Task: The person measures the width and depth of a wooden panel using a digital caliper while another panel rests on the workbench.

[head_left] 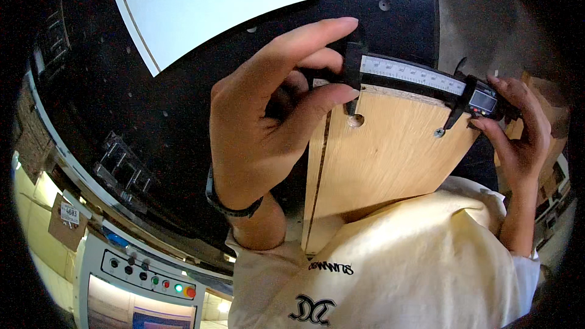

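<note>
A black digital caliper point(411, 76) with a silver scale lies along the far edge of a light wood-grain panel point(384, 152). My left hand point(274, 109) grips the caliper's fixed-jaw end between thumb and curled fingers, its index finger stretched past the jaw. On the caliper's display slider, my right hand point(524, 122) closes with thumb and fingers. The fixed jaw points down beside a round drilled hole point(355, 121) in the panel. The sliding jaw's tip is by a metal screw-like fitting point(439, 133). A groove runs along the panel's left side, and its near edge rests against my shirt.
Under and beyond the panel spreads a black work surface point(183, 116) with small round studs. A white board point(213, 6) lies at the far left. A machine control panel point(149, 274) with buttons and a screen stands at lower left. Cardboard point(542, 94) is at the right.
</note>
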